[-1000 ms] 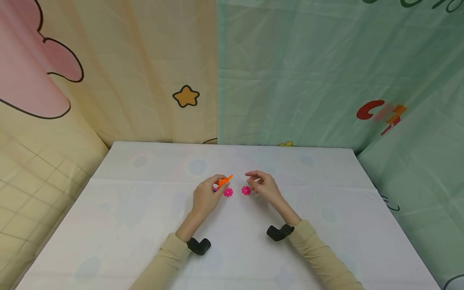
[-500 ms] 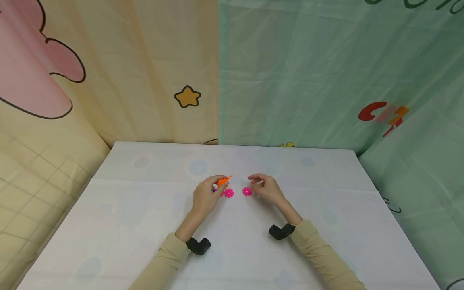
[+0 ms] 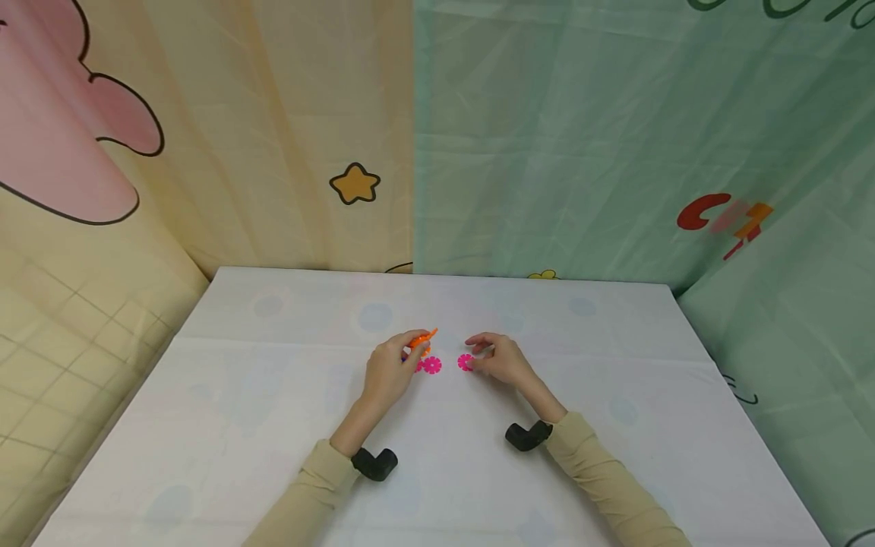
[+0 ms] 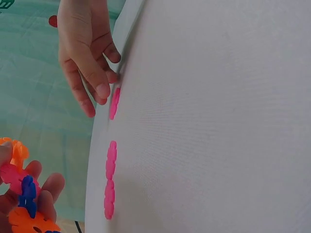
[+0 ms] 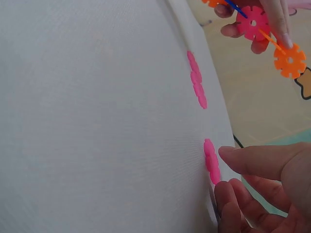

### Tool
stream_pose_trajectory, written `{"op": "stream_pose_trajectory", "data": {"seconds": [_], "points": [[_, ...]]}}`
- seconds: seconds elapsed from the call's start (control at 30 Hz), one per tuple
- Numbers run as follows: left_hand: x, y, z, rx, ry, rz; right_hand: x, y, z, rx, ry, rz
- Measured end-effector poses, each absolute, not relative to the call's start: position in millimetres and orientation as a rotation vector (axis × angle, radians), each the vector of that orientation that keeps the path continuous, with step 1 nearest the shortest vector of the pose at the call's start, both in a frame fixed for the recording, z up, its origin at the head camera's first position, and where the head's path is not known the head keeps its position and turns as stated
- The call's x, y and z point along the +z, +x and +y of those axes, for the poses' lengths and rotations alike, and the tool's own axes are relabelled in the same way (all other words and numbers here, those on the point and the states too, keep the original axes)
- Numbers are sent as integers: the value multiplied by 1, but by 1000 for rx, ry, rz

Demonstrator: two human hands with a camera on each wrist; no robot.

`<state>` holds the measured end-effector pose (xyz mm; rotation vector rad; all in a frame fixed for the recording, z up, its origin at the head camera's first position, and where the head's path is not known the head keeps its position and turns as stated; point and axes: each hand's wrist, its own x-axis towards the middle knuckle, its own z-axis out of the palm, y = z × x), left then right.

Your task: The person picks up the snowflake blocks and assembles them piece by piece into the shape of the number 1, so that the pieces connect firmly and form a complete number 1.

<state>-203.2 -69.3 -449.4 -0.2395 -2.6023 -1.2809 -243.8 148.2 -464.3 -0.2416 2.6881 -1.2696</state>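
Orange, pink and blue chain of notched plastic discs (image 5: 252, 23), pinched above the white-covered table (image 3: 437, 479) by the left hand (image 3: 388, 368); twisted too hard, liable to pop apart. Flat on the same surface, beside the loosely spread right hand (image 3: 502, 360): single pink notched plastic disc (image 5: 211, 161), contact hard to judge. Thin, so likely to skid under a hasty pinch. Near the left hand, two more pink notched plastic discs (image 4: 111, 167) side by side, easily scattered by a low sweep.

my left hand (image 4: 46, 203) grips a chain of orange, pink and blue discs (image 4: 27, 195). my right hand (image 4: 87, 51) hangs just beside a pink disc (image 4: 114, 104) on the white table (image 4: 209, 121); two more pink discs (image 4: 111, 167) lie nearby.
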Motion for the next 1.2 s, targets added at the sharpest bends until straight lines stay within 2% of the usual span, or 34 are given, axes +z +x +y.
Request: {"op": "stream_pose_trajectory", "data": {"seconds": [1.2], "points": [[-447, -202, -67, -1306, -227, -2584, -461, -242, 141, -1029, -229, 2763]]}}
